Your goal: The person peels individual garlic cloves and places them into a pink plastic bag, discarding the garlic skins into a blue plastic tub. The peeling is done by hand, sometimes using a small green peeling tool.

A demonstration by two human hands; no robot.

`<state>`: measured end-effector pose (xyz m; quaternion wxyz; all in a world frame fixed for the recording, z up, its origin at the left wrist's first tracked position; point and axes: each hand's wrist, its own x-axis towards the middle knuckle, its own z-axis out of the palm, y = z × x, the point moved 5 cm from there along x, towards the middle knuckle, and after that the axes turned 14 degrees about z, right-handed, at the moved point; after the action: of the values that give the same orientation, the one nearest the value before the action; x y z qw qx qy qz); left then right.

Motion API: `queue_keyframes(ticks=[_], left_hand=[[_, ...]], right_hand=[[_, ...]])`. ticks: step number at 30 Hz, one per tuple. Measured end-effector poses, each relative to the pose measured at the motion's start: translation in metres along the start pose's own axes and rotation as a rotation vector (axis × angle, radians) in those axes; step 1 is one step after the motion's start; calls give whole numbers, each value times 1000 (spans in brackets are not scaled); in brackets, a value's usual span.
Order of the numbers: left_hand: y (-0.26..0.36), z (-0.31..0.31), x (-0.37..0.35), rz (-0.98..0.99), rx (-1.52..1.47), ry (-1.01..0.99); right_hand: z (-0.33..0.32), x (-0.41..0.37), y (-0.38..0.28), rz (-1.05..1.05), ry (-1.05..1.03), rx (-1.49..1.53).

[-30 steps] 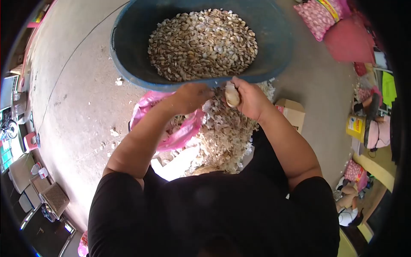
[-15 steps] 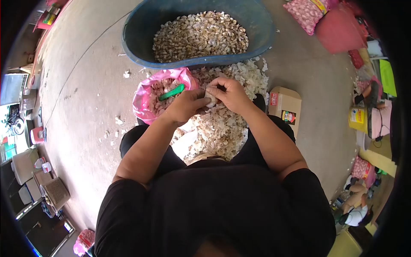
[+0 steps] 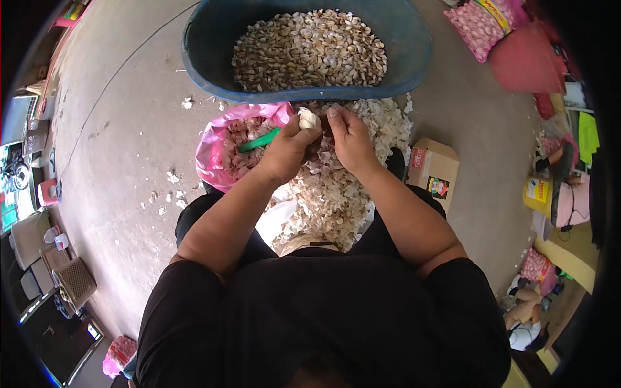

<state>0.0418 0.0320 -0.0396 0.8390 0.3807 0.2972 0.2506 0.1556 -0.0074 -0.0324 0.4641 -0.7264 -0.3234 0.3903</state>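
My left hand (image 3: 289, 150) is closed around a pale garlic bulb (image 3: 308, 119), which sticks up past the thumb. Just to its right, my right hand (image 3: 351, 141) is held apart from the bulb. Its thumb lies against the curled fingers, and whatever they may pinch is hidden. Beneath both hands, a heap of papery garlic skins (image 3: 321, 199) spreads between my legs. A pink bag (image 3: 210, 155) of reddish skins, with a green-handled tool (image 3: 259, 140) on top, stands beside my left hand. Beyond them is a large blue tub (image 3: 407, 61) with many loose garlic cloves (image 3: 309, 52).
On the right lies a cardboard box (image 3: 435, 165) with labels. Pink net sacks of garlic (image 3: 475, 26) sit at the upper right, near a yellow container (image 3: 538, 193). Another person (image 3: 527, 330) is at the lower right. A wicker basket (image 3: 74, 284) stands at the left.
My right hand has drawn away from the garlic bulb, which now shows in my left hand. The left hand has turned slightly upward. The whole view has shifted a little.
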Motion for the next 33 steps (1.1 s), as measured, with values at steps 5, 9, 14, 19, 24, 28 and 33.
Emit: queue_keyframes(ticks=[5,9,14,19,24,28,33], left_hand=[[18,-1,7,274,279,112],[16,-9,7,143,107,170],[9,-13,8,140,6,208],[16,-8,-2,141,-13,113],[31,-9,-2,216,766,-95],[21,-4,-5,177,739,-143],[4,-4,-2,461,529,107]], right_hand=[[12,0,-18,43,-137,49],[20,-1,-23,-147,-118,73],[19,-9,-36,-198,-170,-55],[8,-7,-23,-176,-204,-65],[-5,-9,-32,-192,-357,-204],[-5,-9,-29,-10,-444,52],[11,-16,-19,-67,-66,-70]])
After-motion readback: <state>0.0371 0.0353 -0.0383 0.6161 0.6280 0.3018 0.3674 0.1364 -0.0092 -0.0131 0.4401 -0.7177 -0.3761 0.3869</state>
